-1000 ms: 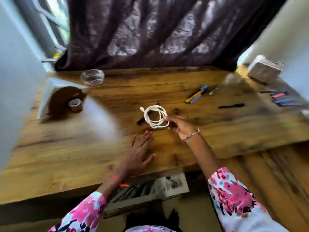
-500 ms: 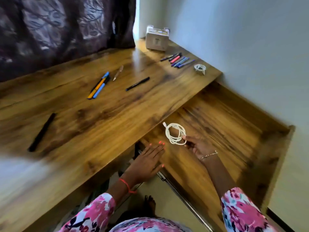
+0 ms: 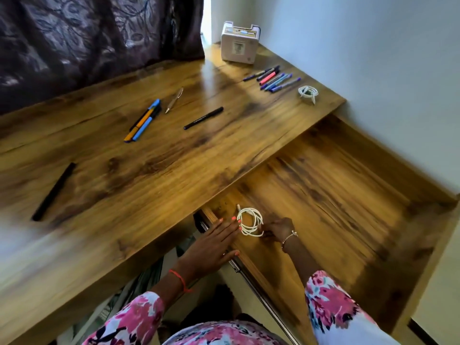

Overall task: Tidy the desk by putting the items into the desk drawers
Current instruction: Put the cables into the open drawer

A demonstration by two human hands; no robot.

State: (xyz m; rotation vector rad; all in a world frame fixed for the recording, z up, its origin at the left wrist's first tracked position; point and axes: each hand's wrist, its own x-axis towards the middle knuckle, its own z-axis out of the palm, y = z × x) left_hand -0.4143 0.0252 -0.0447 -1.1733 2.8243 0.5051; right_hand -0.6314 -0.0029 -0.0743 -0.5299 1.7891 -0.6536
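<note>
The wooden worktop [image 3: 174,170] carries scattered pens [image 3: 142,122], a black marker [image 3: 203,118], a coiled cable [image 3: 302,92] and a white box [image 3: 239,46].

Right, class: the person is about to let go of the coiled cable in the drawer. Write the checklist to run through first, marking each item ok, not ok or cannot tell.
1. The drawer is pulled out, bare floor showing: ok.
2. The coiled white cable is over the drawer, not the desktop: ok.
3. The cable rests on the drawer floor: cannot tell; the right hand pinches its lower edge.
4. The left hand is clear of the coil: not ok; its straight fingers lie across the drawer's side wall, tips beside the loops.
5. The loops are wound together: ok.
6. The desktop is tidied: not ok; pens and a second cable lie there.
</note>
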